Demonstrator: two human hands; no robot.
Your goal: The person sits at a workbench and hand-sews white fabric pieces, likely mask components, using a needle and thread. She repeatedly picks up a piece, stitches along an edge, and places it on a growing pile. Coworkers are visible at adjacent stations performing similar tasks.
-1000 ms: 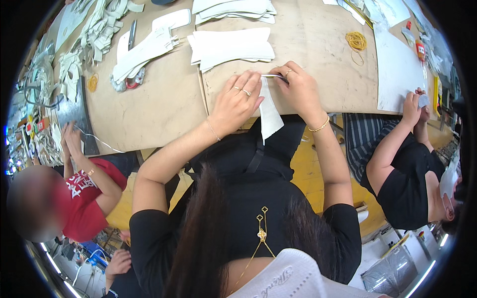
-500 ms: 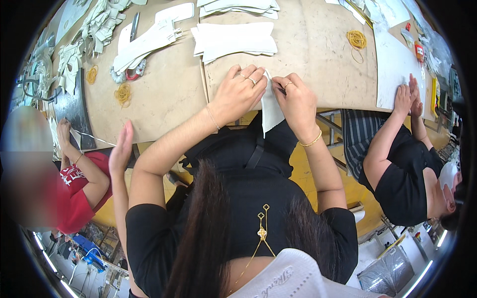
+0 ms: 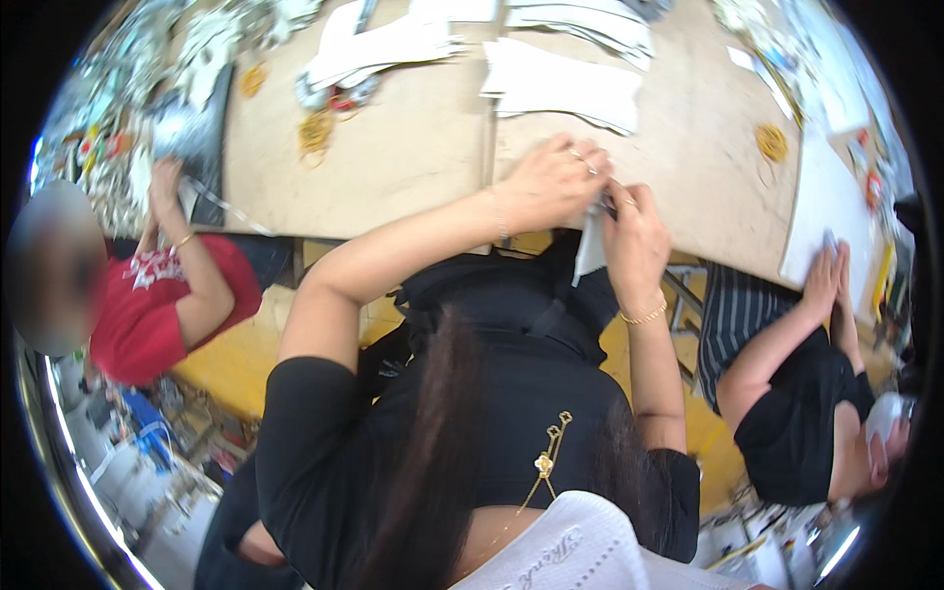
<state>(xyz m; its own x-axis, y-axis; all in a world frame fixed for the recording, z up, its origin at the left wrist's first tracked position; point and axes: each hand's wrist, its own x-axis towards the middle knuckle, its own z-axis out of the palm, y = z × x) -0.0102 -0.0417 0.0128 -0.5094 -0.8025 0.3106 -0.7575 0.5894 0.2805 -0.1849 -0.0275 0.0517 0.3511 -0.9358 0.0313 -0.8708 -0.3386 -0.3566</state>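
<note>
At the table's near edge, both my hands are close together over one white cut piece, perhaps cloth or thin leather, whose pointed end hangs over my lap. My left hand, with rings, is closed on the piece's upper part. My right hand is pinched at its side, fingers curled; a small dark thing shows between them, its kind unclear. The fingers hide most of the piece's upper edge. Just beyond my hands lies a stack of similar white pieces.
More white stacks lie on the table, one farther back, one left. Tan rubber-band bundles rest at left and right. A person in red sits left, one in black right.
The whole view has shifted, with the table now farther right and tilted. My hands have come closer together, and less of the white piece shows. A bystander's hand at left is gone.
</note>
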